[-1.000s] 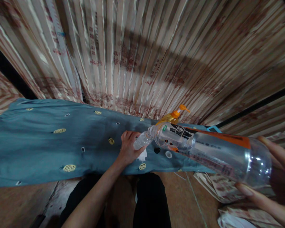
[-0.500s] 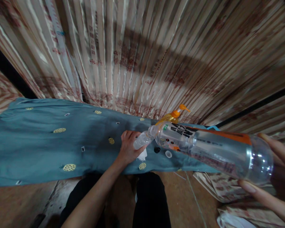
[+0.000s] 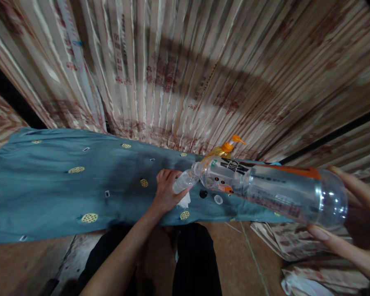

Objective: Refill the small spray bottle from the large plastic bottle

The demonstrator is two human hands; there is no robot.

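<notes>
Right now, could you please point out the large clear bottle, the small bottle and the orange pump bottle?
large clear bottle (image 3: pixel 265 191), head view, on its labelled middle.
small bottle (image 3: pixel 182 183), head view, on its clear body.
orange pump bottle (image 3: pixel 227 147), head view, on its orange pump collar.

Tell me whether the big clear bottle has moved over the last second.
Yes. The big clear bottle has risen slightly at its base end in the right hand, judged against the orange pump bottle; its mouth remains at the small bottle.
</notes>
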